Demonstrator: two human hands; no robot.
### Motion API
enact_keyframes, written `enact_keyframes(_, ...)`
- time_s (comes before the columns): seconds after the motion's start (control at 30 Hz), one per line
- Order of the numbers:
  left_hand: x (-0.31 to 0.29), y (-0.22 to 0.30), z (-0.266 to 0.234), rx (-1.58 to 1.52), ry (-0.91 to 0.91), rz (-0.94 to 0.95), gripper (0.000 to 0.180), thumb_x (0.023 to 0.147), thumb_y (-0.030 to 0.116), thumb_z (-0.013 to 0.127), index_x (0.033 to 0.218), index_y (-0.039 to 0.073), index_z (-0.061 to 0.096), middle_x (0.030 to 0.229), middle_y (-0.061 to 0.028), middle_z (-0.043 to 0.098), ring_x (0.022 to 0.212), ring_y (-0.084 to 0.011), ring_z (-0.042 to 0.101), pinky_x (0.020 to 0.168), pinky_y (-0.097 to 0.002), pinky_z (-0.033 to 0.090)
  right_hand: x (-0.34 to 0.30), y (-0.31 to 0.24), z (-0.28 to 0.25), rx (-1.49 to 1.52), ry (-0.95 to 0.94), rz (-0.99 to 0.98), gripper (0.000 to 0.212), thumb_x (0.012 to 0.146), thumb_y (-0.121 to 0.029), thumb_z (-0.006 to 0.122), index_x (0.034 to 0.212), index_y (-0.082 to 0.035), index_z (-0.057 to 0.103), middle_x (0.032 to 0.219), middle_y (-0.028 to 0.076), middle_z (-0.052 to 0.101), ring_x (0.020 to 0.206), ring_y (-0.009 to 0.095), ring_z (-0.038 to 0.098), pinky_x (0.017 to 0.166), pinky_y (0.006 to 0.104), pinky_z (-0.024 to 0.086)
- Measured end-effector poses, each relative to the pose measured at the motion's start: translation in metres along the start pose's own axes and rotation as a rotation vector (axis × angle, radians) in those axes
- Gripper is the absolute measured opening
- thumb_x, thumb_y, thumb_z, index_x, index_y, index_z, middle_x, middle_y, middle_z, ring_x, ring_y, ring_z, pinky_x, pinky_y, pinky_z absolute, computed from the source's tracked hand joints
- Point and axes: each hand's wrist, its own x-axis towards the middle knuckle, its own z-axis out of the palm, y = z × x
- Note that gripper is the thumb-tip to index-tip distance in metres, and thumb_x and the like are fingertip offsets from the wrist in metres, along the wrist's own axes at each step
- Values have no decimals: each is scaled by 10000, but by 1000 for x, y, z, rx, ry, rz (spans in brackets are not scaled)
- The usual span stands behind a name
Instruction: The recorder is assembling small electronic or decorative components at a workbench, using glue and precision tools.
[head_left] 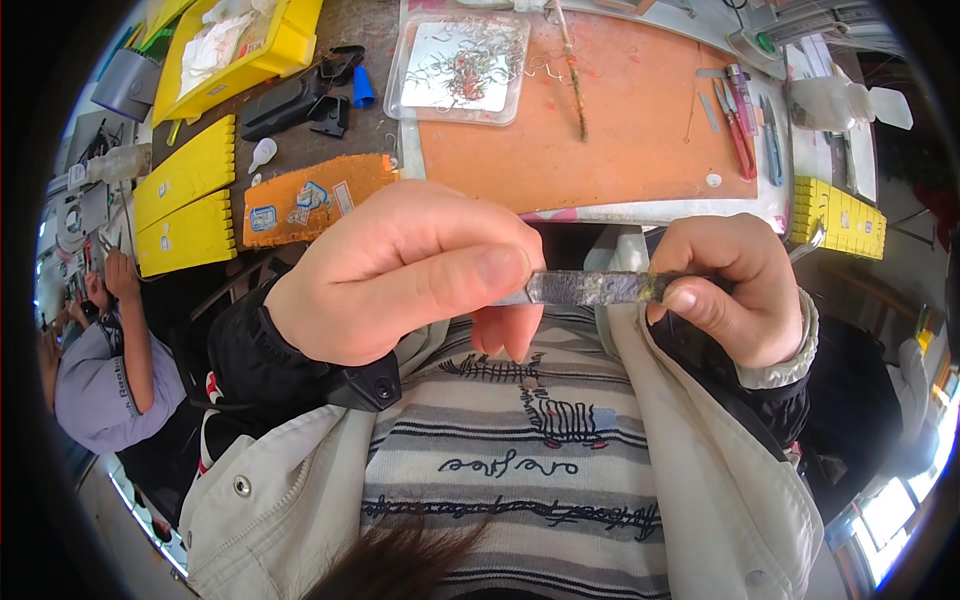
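Observation:
Between my two hands, in front of my chest, a flat dark strip with a worn, mottled surface lies level, with a paler grey part at its left end. My left hand [400, 275] pinches that end between thumb and curled fingers. The other end of the dark strip [597, 288] is gripped by my right hand [735, 285], its thumb on the near side. My fingers hide both ends, so its exact kind cannot be told. Just beyond the hands is the table with an orange mat [620, 160].
A clear tray [515, 95] holds many thin curved wire pieces. Red-handled pliers [740, 140] and a thin rod [570, 65] lie on the mat. Left are a yellow bin [285, 55], a blue cone [362, 88] and yellow notched plates [185, 175]. A person [120, 380] sits at far left.

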Motion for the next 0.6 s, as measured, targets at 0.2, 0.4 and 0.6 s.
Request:
enact_keyframes(0.2,5,6,-5,16,-142,-3,395,955,268,550,675,-5,613,638,-124,609,570,-229,565,527,-328,409,3,-4,-7,80,-53,21,186,921,-143,672,824,7,620,684,20,579,588,90,452,542,245,386)
enact_keyframes(0.4,3,0,-4,116,-532,-64,246,964,108,521,758,0,603,761,-132,588,722,-330,571,650,-394,448,9,1,-6,-77,-218,-175,111,853,-126,730,819,-56,649,629,80,561,531,277,538,498,335,395)
enact_keyframes(0.6,-7,-10,8,95,-648,89,303,998,144,512,736,-7,489,702,-147,502,671,-358,516,615,-424,403,14,-2,-1,-25,-362,-232,98,826,-101,748,845,-59,662,629,84,558,518,284,528,483,356,387)
